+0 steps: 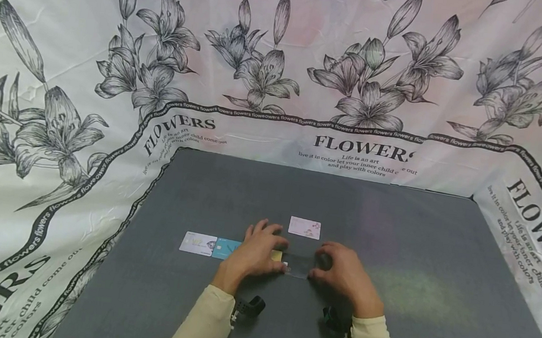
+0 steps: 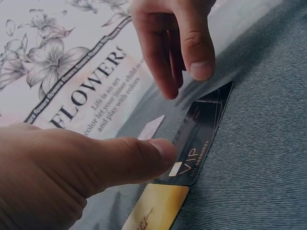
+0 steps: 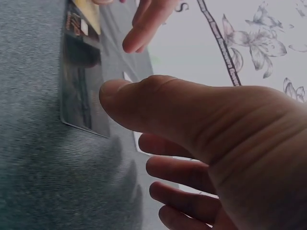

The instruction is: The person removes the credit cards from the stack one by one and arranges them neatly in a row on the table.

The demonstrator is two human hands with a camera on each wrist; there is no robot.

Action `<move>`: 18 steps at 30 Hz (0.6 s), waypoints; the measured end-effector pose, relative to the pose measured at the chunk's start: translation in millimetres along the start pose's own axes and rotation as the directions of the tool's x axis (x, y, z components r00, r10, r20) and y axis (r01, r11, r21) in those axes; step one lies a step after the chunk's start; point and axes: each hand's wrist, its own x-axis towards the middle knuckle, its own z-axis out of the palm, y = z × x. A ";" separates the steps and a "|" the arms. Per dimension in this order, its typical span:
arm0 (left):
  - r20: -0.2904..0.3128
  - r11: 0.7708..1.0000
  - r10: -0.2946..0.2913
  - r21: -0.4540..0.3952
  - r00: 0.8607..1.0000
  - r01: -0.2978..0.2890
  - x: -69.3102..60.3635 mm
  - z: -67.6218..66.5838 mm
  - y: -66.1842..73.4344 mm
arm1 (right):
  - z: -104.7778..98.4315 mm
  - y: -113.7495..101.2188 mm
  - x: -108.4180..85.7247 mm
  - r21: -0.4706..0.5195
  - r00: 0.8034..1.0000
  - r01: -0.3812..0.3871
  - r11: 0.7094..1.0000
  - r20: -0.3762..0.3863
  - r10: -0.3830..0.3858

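Note:
A black VIP card [image 1: 298, 266] lies on the dark cloth between the two hands; its gold lettering shows in the left wrist view. The left hand [image 1: 255, 252] is at the card's left end, its thumb [image 2: 148, 155] over the card's edge; whether it touches is unclear. The right hand [image 1: 346, 273] is at the other end with fingers apart, its thumb [image 3: 115, 98] beside the card [image 3: 79, 86]. A gold card [image 1: 277, 255] adjoins the black one on the left, partly hidden by the left hand.
A blue card [image 1: 224, 248] and a white card [image 1: 198, 243] continue the row leftward. Beyond the hands lies a pale pink card [image 1: 304, 228]. Flower-printed sheeting [image 1: 255, 134] borders the dark cloth [image 1: 424, 236] at the back and sides.

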 end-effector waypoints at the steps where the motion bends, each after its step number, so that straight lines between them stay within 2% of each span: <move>1: 0.001 1.000 0.002 0.003 1.000 -0.002 0.5 -0.9 0.1 | -1.1 0.0 0.7 -0.003 1.000 0.002 1.000 -0.006 -0.002; 7: -0.020 0.999 0.031 0.011 0.999 -0.031 5.6 -7.5 1.0 | -8.5 0.2 6.5 -0.021 1.000 -0.015 1.000 -0.017 0.015; 18: -0.042 0.998 0.044 0.056 0.998 -0.041 14.0 -22.3 8.0 | -21.9 -0.1 16.1 -0.031 0.999 -0.041 0.999 -0.020 0.041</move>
